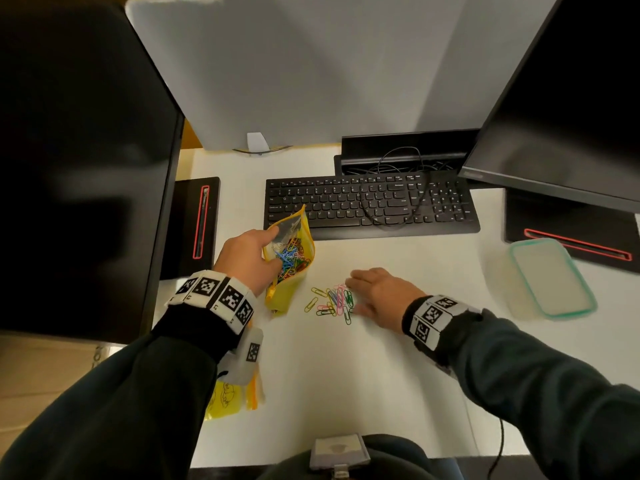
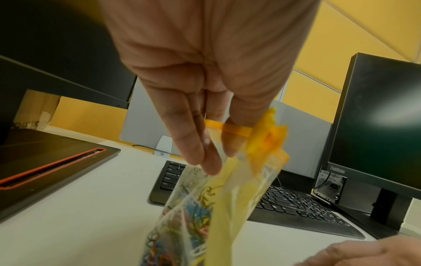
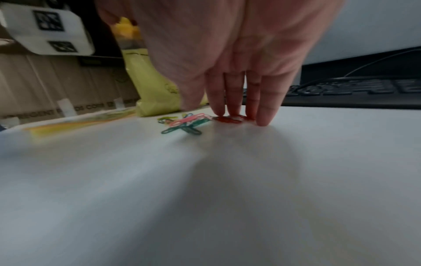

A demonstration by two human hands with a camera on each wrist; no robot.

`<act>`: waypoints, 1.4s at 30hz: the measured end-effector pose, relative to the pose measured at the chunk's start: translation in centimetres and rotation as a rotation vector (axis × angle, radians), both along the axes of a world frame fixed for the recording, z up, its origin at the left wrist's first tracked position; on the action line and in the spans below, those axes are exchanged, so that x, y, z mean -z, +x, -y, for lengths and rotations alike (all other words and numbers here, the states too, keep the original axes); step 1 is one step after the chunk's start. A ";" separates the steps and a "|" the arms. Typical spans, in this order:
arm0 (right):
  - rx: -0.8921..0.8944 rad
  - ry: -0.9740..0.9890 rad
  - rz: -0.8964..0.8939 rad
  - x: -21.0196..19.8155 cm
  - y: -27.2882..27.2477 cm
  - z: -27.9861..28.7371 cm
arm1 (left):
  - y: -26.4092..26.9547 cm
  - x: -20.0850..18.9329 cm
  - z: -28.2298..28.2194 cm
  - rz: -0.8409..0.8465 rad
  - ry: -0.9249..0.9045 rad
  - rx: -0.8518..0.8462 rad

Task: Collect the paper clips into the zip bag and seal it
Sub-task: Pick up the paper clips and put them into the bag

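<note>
A yellow zip bag [image 1: 294, 271] with many coloured paper clips inside stands tilted on the white desk, its mouth open toward the keyboard. My left hand [image 1: 249, 254] grips the bag at its mouth; in the left wrist view the fingers [image 2: 193, 144] pinch the orange zip strip of the bag [image 2: 227, 207]. Several loose paper clips [image 1: 332, 301] lie in a small heap just right of the bag. My right hand [image 1: 377, 292] lies low over the desk with straight fingers [image 3: 264, 108] touching the heap's right side. Its fingertips press on red clips [image 3: 229, 119]; pink and green clips [image 3: 187, 124] lie beside them.
A black keyboard [image 1: 370, 202] with a cable looped over it lies behind the bag. Dark monitors stand left [image 1: 79, 168] and right [image 1: 571, 98]. A teal-rimmed plastic container [image 1: 550, 277] sits at the right. Spare yellow bags [image 1: 228, 396] lie under my left forearm.
</note>
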State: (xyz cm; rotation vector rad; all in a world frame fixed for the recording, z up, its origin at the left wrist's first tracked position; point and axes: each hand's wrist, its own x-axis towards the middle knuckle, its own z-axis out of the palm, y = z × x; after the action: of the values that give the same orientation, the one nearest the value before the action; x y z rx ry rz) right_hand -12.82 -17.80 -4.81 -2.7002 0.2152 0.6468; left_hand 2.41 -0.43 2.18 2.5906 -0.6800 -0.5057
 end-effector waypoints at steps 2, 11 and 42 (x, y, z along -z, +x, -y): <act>0.095 0.018 -0.032 0.0 -0.4 -1.2 | 0.0 0.0 0.1 -0.005 -0.001 0.002; 0.358 0.094 0.078 0.3 2.8 -5.4 | 0.1 0.2 0.1 0.007 0.005 0.016; 0.687 0.227 0.301 -2.1 3.2 -3.3 | 0.0 0.2 -0.4 -0.021 0.000 0.019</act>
State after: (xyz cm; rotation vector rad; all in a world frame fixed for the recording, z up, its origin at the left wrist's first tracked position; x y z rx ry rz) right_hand -9.65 -14.48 -2.75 -2.2468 0.8731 0.0522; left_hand 2.39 -0.02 2.00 2.5779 -0.6987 -0.5377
